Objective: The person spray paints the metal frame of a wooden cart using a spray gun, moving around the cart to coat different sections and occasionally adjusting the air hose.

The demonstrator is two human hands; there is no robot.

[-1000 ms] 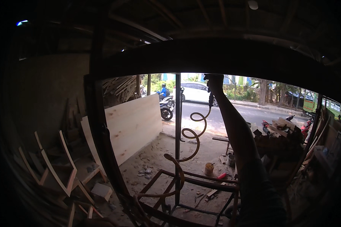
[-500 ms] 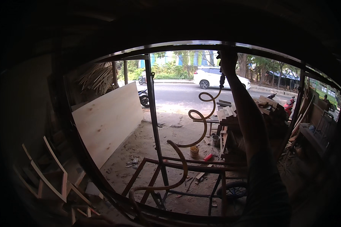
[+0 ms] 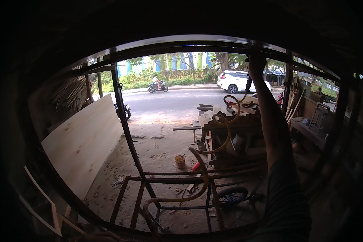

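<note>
My right hand [image 3: 257, 64] is raised to the top bar [image 3: 181, 43] of a dark metal frame. Its fingers are closed around a dark air tool [image 3: 249, 82], whose upper part is lost in shadow. A yellow coiled air hose [image 3: 205, 177] hangs from the tool's lower end and loops down to the frame's base. A dark upright [image 3: 129, 129] of the frame stands left of the hose. At the lower left edge lies a dim brownish shape, possibly my left hand; no fingers can be made out.
A pale plywood sheet [image 3: 84, 145] leans at the left, above thin wooden frames [image 3: 42, 193]. Stacked wood offcuts [image 3: 230, 117] stand beyond my right arm. A small bucket [image 3: 180, 161], a red object [image 3: 195, 166] and a wheel [image 3: 232, 195] are low down. A white car [image 3: 244, 82] is on the road.
My view has turned rightward, so the frame and plywood appear farther left. My right hand stays up at the top bar with the tool. A motorbike rider shows on the road.
</note>
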